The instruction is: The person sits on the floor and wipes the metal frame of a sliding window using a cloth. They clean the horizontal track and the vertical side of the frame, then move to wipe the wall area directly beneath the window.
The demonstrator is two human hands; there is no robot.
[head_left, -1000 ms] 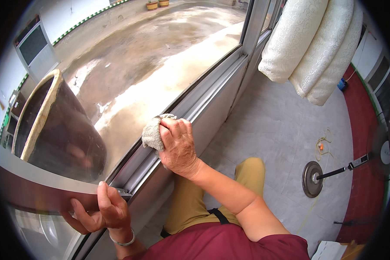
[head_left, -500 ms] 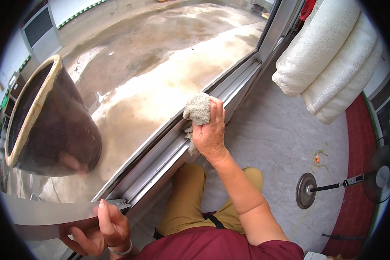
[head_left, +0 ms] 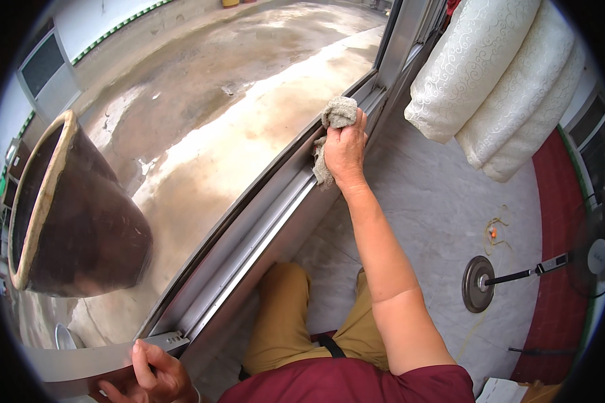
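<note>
Out ahead of me, my right hand [head_left: 346, 156] is closed on a crumpled beige cleaning cloth [head_left: 339, 113]. It presses the cloth onto the silvery metal window track [head_left: 252, 238], and part of the cloth hangs over the track's near side. At the lower left, my left hand [head_left: 158, 376] has its fingers bent around the edge of a metal sliding window sash [head_left: 97, 354]. One fingertip rests near the sash's upper edge; the lower fingers are partly cut off by the picture's rim.
Beyond the track stands a big dark-brown jar [head_left: 91, 218] with a tan rim. Rolled white patterned fabric [head_left: 480, 74] hangs at the upper right. A fan stand with a round base [head_left: 478, 283] stands on the grey floor [head_left: 410, 195], near a yellow cord [head_left: 494, 232].
My right hand has slid the cloth farther along the track, away from me and to the right, with the arm stretched out more. My left hand stays at the sash.
</note>
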